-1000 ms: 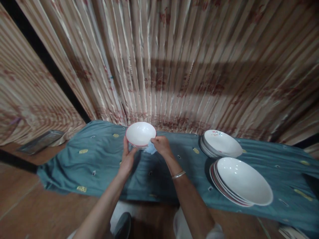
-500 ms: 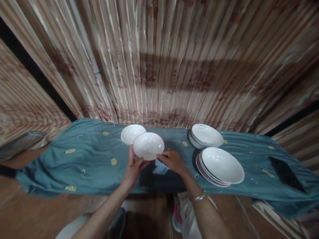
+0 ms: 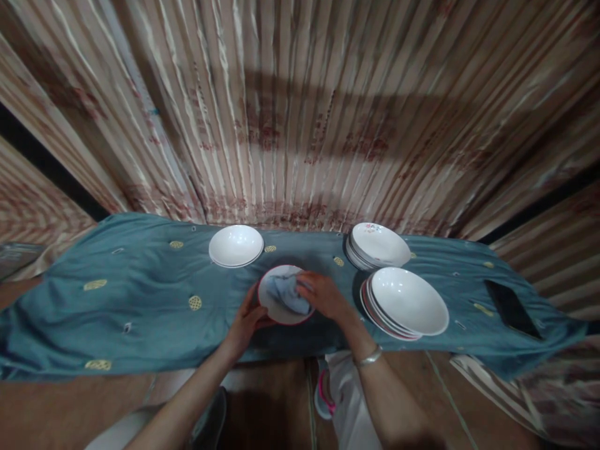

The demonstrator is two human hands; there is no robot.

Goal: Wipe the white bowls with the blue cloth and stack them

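A white bowl with a red rim [image 3: 280,314] is gripped at its left edge by my left hand [image 3: 248,319], tilted above the cloth-covered table. My right hand [image 3: 323,295] presses a light blue cloth [image 3: 287,291] against the inside of that bowl. Part of the cloth is hidden under the right fingers. Just behind and to the left lies a small stack of white dishes [image 3: 235,245]. To the right of my right hand stands a stack of white bowls [image 3: 407,303], the lower ones edged in red.
Behind that stack is another pile of white dishes [image 3: 379,245], its top one flower-patterned. A dark phone-like slab [image 3: 512,308] lies at the table's right. The teal tablecloth [image 3: 154,300] is wrinkled. A pleated curtain [image 3: 290,125] hangs along the back edge.
My right hand has left the bowl's rim, picked up the blue cloth from the table and brought it inside the bowl. The left hand still holds the bowl, now lower. The view has shifted slightly.
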